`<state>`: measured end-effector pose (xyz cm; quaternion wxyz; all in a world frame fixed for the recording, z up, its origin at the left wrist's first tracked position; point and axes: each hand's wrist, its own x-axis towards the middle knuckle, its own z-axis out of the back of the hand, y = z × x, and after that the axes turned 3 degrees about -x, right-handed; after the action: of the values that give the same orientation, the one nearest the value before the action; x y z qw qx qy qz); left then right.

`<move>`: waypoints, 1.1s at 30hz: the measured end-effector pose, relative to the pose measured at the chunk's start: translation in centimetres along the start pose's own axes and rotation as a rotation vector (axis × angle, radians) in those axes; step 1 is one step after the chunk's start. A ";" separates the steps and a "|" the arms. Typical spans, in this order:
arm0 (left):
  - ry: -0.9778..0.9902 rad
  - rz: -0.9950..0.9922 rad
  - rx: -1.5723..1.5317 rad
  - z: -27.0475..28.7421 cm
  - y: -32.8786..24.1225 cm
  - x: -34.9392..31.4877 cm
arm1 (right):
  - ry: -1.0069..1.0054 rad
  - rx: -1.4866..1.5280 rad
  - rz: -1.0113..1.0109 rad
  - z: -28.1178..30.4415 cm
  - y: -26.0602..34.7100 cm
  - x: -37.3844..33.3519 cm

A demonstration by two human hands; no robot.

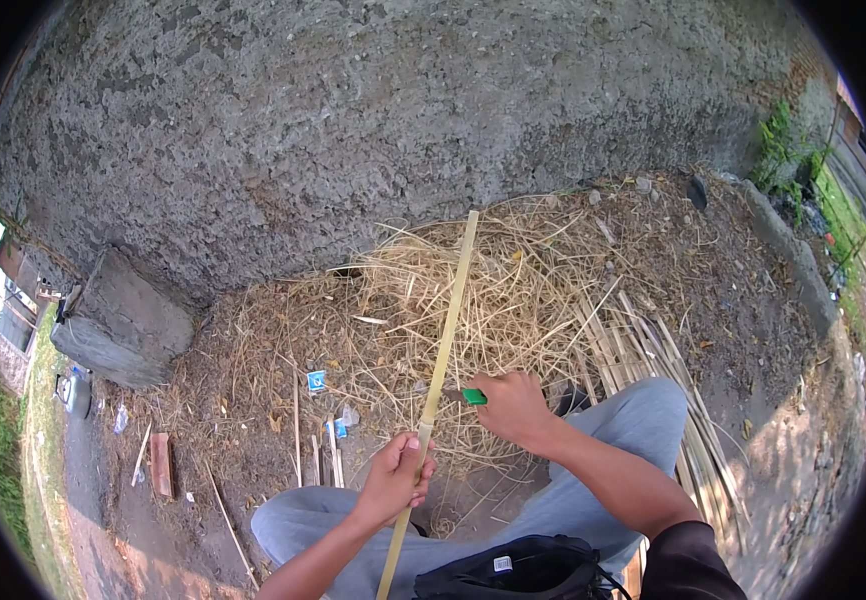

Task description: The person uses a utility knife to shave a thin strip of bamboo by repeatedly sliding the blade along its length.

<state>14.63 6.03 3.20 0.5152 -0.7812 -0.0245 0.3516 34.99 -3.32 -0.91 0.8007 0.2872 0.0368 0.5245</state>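
My left hand (397, 478) is closed around a long, pale bamboo strip (447, 335), just below a node. The strip slants from my lap up and away toward the wall. In my right hand (515, 408) is a knife with a green handle (474, 397), gripped in a fist. Its short dark blade points left and meets or nearly meets the strip's right edge, a little above my left hand; whether it touches I cannot tell. Beyond the strip lies a heap of thin bamboo shavings (513, 290).
A rough grey wall (403, 110) rises behind the shavings. Split bamboo strips (688, 420) lie in a bundle beside my right knee. At the left stand a concrete block (133, 315) and a kettle-like container (75, 392). A black bag (513, 570) rests on my lap.
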 end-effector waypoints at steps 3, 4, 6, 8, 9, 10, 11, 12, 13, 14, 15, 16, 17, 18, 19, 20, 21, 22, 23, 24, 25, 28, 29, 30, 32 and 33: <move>0.007 0.009 0.017 -0.4 -0.4 0.3 | -0.010 -0.012 0.025 -0.8 -0.2 -0.2; 0.010 0.008 0.016 -0.6 -0.5 0.4 | -0.014 -0.009 0.036 -1.0 -0.2 -0.3; 0.007 0.001 0.018 -1.0 -0.9 0.5 | -0.003 -0.020 0.034 -1.1 -0.2 -0.5; 0.003 -0.008 0.020 -1.1 -1.1 0.7 | 0.007 -0.031 0.034 -1.1 -0.2 -0.6; 0.011 -0.010 0.006 -1.1 -1.1 0.9 | 0.003 -0.016 0.044 -1.0 -0.1 -0.6; 0.021 -0.013 -0.007 -1.1 -1.1 0.9 | -0.002 -0.001 0.053 -1.0 0.0 -0.6; 0.021 -0.015 -0.008 -1.1 -1.1 0.9 | -0.002 -0.003 0.055 -0.8 0.1 -0.6; 0.021 -0.014 -0.006 -1.2 -1.1 0.9 | 0.012 -0.004 0.048 -0.5 0.3 -0.7; 0.021 -0.013 -0.004 -1.3 -1.1 0.9 | 0.025 -0.006 0.041 -0.4 0.4 -0.6; 0.023 -0.015 -0.004 -1.2 -0.9 0.9 | 0.023 -0.009 0.041 -0.6 0.4 -0.6; 0.030 -0.006 -0.023 -1.2 -0.7 0.8 | 0.021 -0.009 0.048 -1.0 0.2 -0.7; 0.038 0.004 -0.042 -1.1 -0.7 0.9 | 0.019 -0.009 0.056 -1.2 0.2 -0.8; 0.043 0.002 -0.041 -1.2 -0.8 0.9 | 0.016 -0.014 0.053 -1.2 0.1 -0.8; 0.043 0.042 -0.083 -1.1 -0.9 0.8 | 0.015 -0.016 0.056 -1.3 0.2 -0.8; 0.042 0.083 -0.124 -1.1 -1.0 0.8 | 0.015 -0.019 0.060 -1.4 0.2 -0.8; 0.045 0.083 -0.124 -1.0 -0.9 0.9 | 0.014 -0.021 0.057 -1.4 0.3 -0.8; 0.070 0.112 -0.163 -0.8 -0.7 1.2 | 0.009 -0.034 0.059 -1.3 0.4 -0.8; 0.095 0.140 -0.202 -0.6 -0.6 1.4 | 0.005 -0.047 0.061 -1.3 0.6 -0.8; 0.094 0.139 -0.202 -0.5 -0.5 1.5 | 0.005 -0.048 0.062 -1.1 0.8 -0.7; 0.121 0.151 -0.229 -0.4 -0.4 1.5 | -0.003 -0.089 0.074 -1.0 1.1 -0.8; 0.148 0.163 -0.256 -0.4 -0.4 1.6 | -0.011 -0.130 0.085 -0.9 1.3 -0.8; 0.127 0.143 -0.273 -0.7 0.2 1.5 | -0.033 -0.239 0.071 -1.1 1.9 -0.9; 0.126 0.143 -0.274 -0.6 0.2 1.5 | -0.032 -0.238 0.072 -1.2 1.9 -0.8; 0.150 0.165 -0.314 -0.5 0.2 1.4 | -0.039 -0.271 0.076 -1.3 1.9 -0.7; 0.172 0.188 -0.355 -0.3 0.4 1.2 | -0.044 -0.302 0.079 -1.5 2.0 -0.5; 0.146 0.177 -0.348 -0.4 0.6 1.2 | -0.030 -0.313 0.065 -1.6 2.0 -0.3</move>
<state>15.62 5.94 2.18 0.3399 -0.8811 0.0211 0.3282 32.61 -2.35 -1.28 0.8187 0.1680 -0.0666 0.5451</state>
